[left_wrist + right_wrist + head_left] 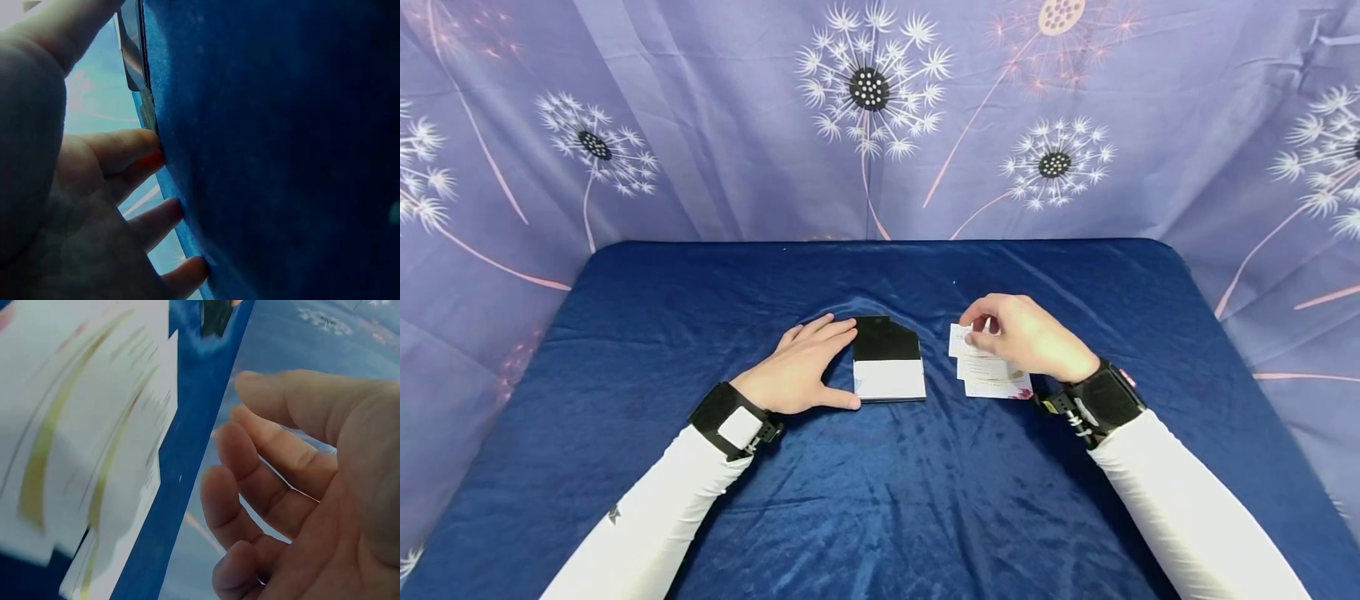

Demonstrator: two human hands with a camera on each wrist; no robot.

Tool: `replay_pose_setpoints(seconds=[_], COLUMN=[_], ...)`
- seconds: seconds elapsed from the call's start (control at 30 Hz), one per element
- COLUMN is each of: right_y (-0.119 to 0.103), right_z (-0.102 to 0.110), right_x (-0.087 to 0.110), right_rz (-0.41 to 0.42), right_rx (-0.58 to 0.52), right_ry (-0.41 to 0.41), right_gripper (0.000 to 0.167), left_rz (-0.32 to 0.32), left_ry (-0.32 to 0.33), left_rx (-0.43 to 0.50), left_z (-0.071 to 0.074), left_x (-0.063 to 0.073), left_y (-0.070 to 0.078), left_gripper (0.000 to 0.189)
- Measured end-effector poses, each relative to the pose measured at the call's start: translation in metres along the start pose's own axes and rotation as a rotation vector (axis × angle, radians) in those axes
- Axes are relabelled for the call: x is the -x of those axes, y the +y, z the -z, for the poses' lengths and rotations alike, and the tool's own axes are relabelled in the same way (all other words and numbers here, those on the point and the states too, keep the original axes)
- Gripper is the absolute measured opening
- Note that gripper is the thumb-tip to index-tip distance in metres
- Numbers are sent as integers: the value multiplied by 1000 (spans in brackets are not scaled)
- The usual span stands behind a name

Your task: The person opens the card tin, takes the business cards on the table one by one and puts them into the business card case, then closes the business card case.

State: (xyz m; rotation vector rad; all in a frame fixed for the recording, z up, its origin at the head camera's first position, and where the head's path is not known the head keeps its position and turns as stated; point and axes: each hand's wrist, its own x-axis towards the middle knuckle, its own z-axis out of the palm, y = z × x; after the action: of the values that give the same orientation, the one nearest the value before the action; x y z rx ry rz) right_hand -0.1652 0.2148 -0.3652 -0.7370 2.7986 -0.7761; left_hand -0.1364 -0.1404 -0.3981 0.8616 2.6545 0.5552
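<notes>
A flat open case point(886, 337), black in its far half and whitish in its near half, lies on the blue cloth. My left hand point(801, 367) rests at its left side with fingers spread, index finger and thumb touching its edge. In the left wrist view the case's shiny rim point(131, 50) shows beside the thumb. To the right, several white printed cards point(996, 388) lie overlapped in steps. Above their far end hovers my right hand point(1026, 337). The right wrist view shows its fingers point(228, 450) loosely bent, apart from the cards, with nothing between thumb and fingertips.
A dark blue velvety cloth point(880, 492) covers the table. Behind and at both sides hangs a purple curtain point(715, 108) with dandelion prints. Cloth separates the case from the cards.
</notes>
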Motion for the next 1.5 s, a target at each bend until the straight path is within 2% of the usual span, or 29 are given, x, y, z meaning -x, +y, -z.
replay_pose_setpoints(seconds=[0.27, 0.7, 1.07, 1.33, 1.5], right_y=[18, 35, 37, 36, 36], right_z=[7, 6, 6, 10, 10], right_x=[13, 25, 25, 27, 26], right_rz=[-57, -100, -123, -95, -92], right_rx=[50, 84, 32, -63, -94], right_ry=[10, -51, -43, -5, 11], right_gripper=[26, 47, 39, 10, 7], left_rz=[5, 11, 7, 14, 17], left_ry=[4, 11, 9, -2, -8], left_rx=[9, 1, 10, 2, 3], left_z=[0, 2, 1, 4, 6], left_x=[1, 2, 3, 2, 2], left_y=[1, 3, 1, 3, 4], left_gripper=[104, 104, 104, 104, 104])
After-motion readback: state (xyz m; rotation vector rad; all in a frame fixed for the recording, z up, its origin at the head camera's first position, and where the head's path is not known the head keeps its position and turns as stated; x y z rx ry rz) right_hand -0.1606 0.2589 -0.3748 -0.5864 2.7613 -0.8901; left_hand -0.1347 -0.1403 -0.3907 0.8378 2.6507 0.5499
